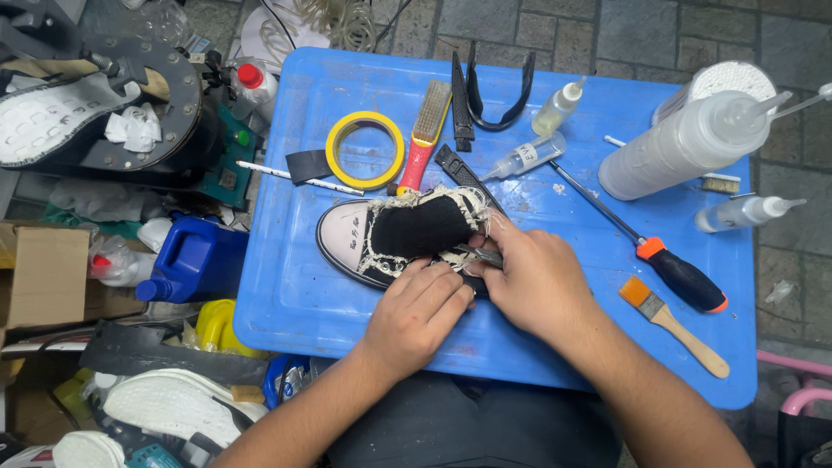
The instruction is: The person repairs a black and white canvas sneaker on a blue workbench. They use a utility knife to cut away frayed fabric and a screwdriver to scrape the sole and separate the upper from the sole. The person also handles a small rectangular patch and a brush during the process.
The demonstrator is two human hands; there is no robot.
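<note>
Pressing down on a small black-and-white sneaker (394, 236), the left hand (416, 316) has fingers curled closed over the shoe's near side, forearm angling in from below. Right hand (537, 282) grips a thin metal tool (482, 254) between thumb and fingers at the shoe's heel end, wrist bent inward. Shoe lies on its side just beyond both sets of fingertips, on a blue plastic tray (286, 295). Further past the fingers: yellow tape roll (365, 149), red-handled brush (424, 139), small glue bottles (523, 157). Right of the right-hand fingers: screwdriver (659, 256), paintbrush (672, 323).
</note>
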